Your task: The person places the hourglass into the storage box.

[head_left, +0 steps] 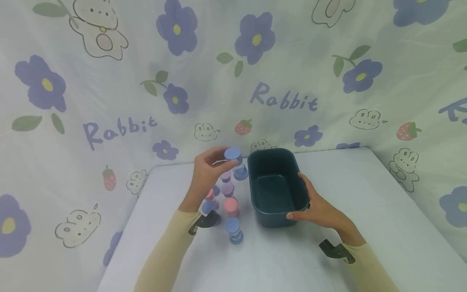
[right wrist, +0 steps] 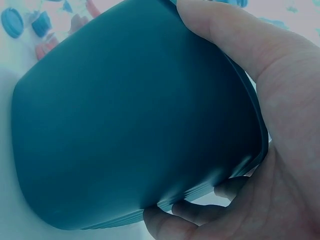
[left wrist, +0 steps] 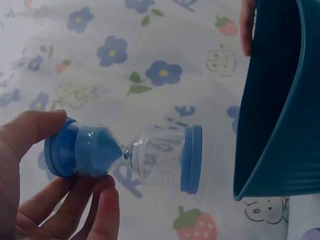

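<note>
Fingers of the left hand (head_left: 206,170) pinched a blue sand timer (left wrist: 122,152) just left of a dark teal bin (head_left: 277,190), whose near rim the right hand (head_left: 319,209) gripped; more timers (head_left: 228,207) stood below the left hand.

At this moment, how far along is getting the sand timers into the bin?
Done: nothing yet; the bin looks empty. In hand: the left hand holds a blue timer lifted beside the bin's rim, and the right hand grips the bin's near edge. Left: the other timers, pink, purple and blue, stand on the table left of the bin.
</note>
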A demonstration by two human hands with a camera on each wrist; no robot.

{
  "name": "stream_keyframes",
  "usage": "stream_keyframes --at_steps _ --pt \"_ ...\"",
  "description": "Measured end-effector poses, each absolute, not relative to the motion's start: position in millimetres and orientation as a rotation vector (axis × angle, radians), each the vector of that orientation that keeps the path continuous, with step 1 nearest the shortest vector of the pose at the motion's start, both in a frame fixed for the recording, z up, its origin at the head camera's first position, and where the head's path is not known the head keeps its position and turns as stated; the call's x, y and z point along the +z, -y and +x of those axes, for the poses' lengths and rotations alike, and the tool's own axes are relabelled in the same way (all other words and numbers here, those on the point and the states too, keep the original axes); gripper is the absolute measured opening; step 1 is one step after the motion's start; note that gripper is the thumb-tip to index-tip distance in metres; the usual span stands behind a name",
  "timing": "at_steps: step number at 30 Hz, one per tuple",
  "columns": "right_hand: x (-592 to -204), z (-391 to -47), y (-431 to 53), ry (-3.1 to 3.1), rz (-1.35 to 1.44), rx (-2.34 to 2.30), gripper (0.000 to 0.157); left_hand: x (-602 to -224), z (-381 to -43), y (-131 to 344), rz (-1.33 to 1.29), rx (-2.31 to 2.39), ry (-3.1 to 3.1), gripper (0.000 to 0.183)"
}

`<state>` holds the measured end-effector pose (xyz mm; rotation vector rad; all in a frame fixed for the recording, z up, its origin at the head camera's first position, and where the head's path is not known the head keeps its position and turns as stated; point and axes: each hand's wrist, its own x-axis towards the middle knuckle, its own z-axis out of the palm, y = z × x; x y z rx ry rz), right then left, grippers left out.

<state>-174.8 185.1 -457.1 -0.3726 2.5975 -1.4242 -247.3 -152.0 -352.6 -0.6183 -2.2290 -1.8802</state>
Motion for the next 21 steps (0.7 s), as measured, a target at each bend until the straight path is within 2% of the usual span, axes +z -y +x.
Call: stream_keyframes --at_steps 13,21 --pt "-459.3 -175.3 -185.7 -2.607 -0.384 -1.426 0.127 -347.1 -276.3 126.7 -0.625 -1.897 2.4 0.044" --pt "-459.0 -174.5 -185.5 -2.606 -0.377 -1.427 0.127 -356.2 -293.8 117.0 -0.634 -1.798 2.516 0.042"
